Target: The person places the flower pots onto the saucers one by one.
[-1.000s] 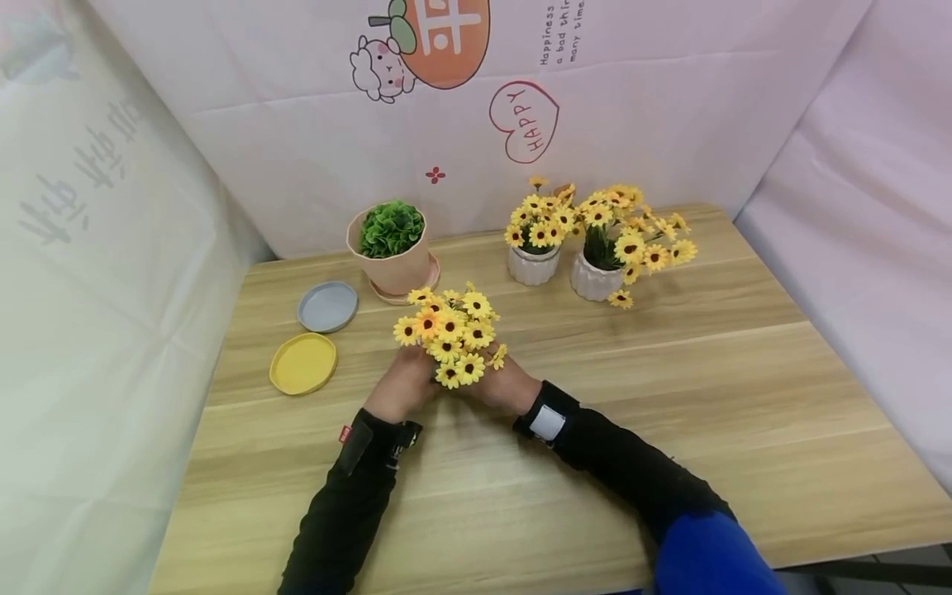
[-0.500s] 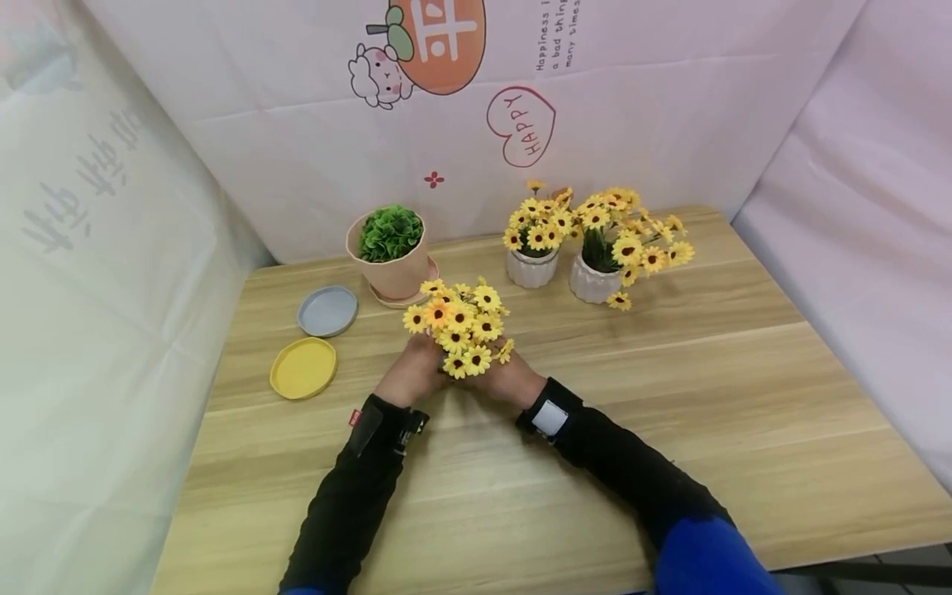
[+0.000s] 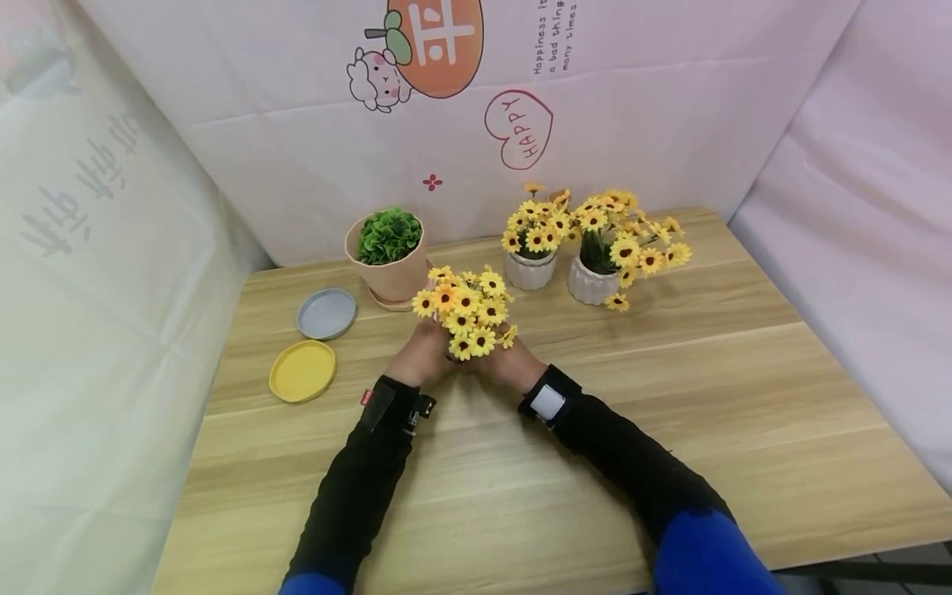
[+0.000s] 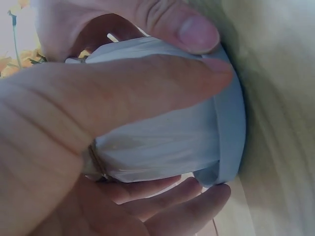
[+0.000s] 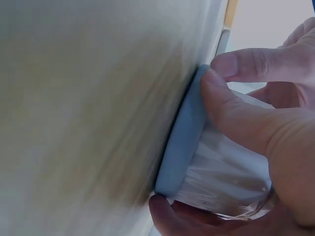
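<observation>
A bunch of yellow daisy-like flowers (image 3: 464,312) rises between my two hands in the head view. Below the blooms, their pale ribbed flower pot (image 4: 162,142) sits in a blue-grey saucer (image 4: 232,128), seen from both wrists. My left hand (image 3: 420,355) grips the pot from the left, its thumb along the wall and tip near the saucer's rim. From the other side my right hand (image 3: 511,364) holds pot and saucer, thumb on the saucer edge (image 5: 182,142). The saucer is at the tabletop; whether it fully touches is hard to tell.
Behind the hands stands a pink pot (image 3: 390,277) with a green plant. A grey saucer (image 3: 327,314) and a yellow saucer (image 3: 302,372) lie to the left. Two white pots of yellow flowers, one (image 3: 530,271) beside the other (image 3: 591,283), stand at the back right.
Both hands and the flower pot have shifted away from me and slightly to the right, closer to the pink pot. The grip of both hands looks the same.
</observation>
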A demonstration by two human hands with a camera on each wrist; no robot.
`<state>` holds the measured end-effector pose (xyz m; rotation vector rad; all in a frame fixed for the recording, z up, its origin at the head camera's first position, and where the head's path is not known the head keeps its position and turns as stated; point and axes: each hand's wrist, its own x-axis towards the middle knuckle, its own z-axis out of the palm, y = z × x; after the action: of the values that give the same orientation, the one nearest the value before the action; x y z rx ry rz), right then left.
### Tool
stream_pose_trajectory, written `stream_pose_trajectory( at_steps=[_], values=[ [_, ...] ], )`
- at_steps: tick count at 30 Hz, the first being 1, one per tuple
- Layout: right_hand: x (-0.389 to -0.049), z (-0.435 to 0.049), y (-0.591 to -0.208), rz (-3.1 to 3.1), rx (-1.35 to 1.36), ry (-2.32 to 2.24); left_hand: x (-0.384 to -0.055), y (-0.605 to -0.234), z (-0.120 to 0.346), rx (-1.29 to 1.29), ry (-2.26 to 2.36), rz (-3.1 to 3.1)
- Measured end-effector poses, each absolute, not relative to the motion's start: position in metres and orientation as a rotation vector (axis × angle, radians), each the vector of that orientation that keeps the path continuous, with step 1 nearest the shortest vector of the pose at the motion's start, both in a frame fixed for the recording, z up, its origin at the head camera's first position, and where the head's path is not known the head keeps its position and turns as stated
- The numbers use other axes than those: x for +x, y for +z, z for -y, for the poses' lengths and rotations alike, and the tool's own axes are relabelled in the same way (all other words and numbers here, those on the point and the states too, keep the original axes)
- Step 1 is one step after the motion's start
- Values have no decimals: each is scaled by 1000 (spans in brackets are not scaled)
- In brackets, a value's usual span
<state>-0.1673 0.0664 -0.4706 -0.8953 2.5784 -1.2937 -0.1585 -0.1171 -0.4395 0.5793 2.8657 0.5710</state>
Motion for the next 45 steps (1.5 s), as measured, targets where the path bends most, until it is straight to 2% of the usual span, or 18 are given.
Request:
stream_pose_trajectory(
  at_steps=[14,29,39,45],
  values=[
    [-204,-58,-470,-2650,-744,-1251,-209,-454,123,498,671,-2817],
    [-230,-55,-466,-2690,-669,-1185,-234,-441,112,324,590,-2807],
    [-244,-53,-463,-2614,-438,-1239,-287,-491,118,296,566,-2843],
    [-253,-53,-462,-2699,-478,-1123,-285,-475,113,231,618,-2812]
  ],
)
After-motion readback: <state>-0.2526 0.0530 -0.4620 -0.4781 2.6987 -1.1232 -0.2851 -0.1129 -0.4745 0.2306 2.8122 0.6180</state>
